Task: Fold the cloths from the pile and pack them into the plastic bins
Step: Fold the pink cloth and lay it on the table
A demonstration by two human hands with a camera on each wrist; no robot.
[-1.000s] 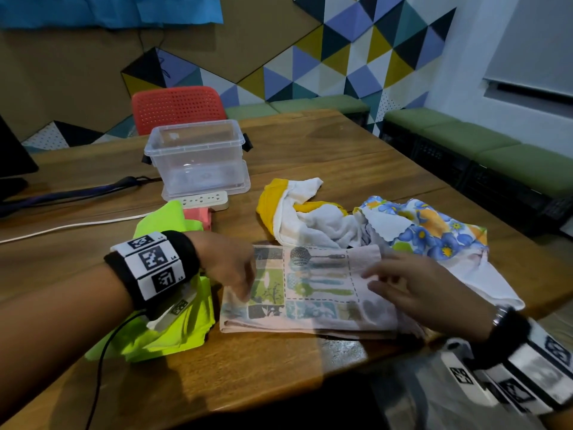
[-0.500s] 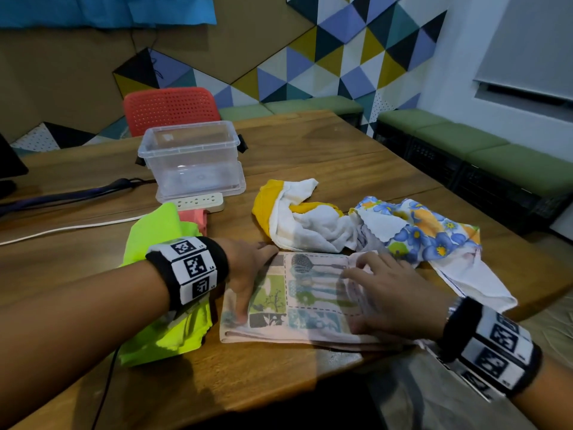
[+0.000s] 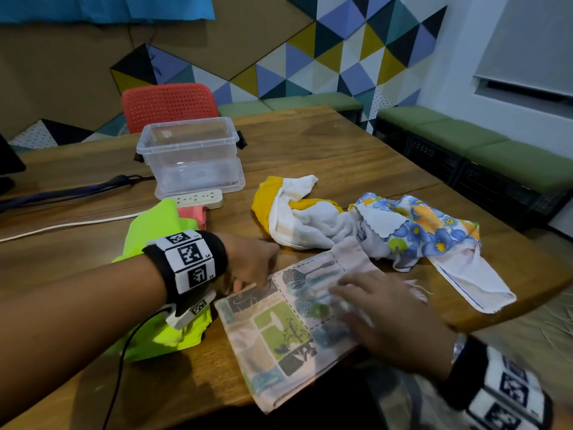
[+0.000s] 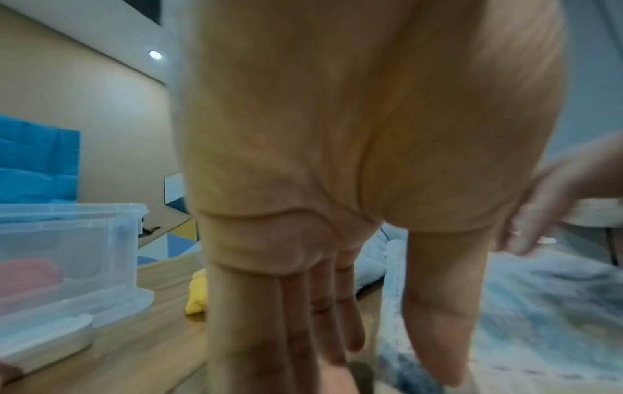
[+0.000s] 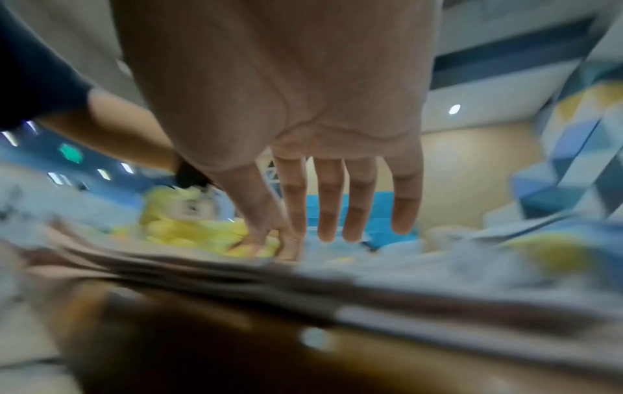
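Wooden table [image 3: 325, 150], geometric wall behind — printed cloth [image 3: 288, 330] mid-fold at the near edge, clear plastic bin [image 3: 190, 156] well beyond it

Relative to the printed cloth: long axis runs diagonally from the corner overhanging the near table edge up toward the cloth pile; right hand [image 3: 393, 324] lies flat on its right half, fingers [image 5: 332, 202] straight and slightly spread, clamped on nothing; left hand [image 3: 251, 262] sits at its far-left corner, fingers [image 4: 290, 320] extended and together, tips touching the edge — whether it's pinching the fabric I can't tell. Left hand is nearer the bin. Thin, flat woven cotton with kitchen print; neon-green cloth [image 3: 155, 237] just left; white-yellow terry towel [image 3: 297, 212] and floral cloth [image 3: 428, 228] crumpled just beyond. Bin is rigid, transparent, looks empty. My read: next fold crosses the long axis
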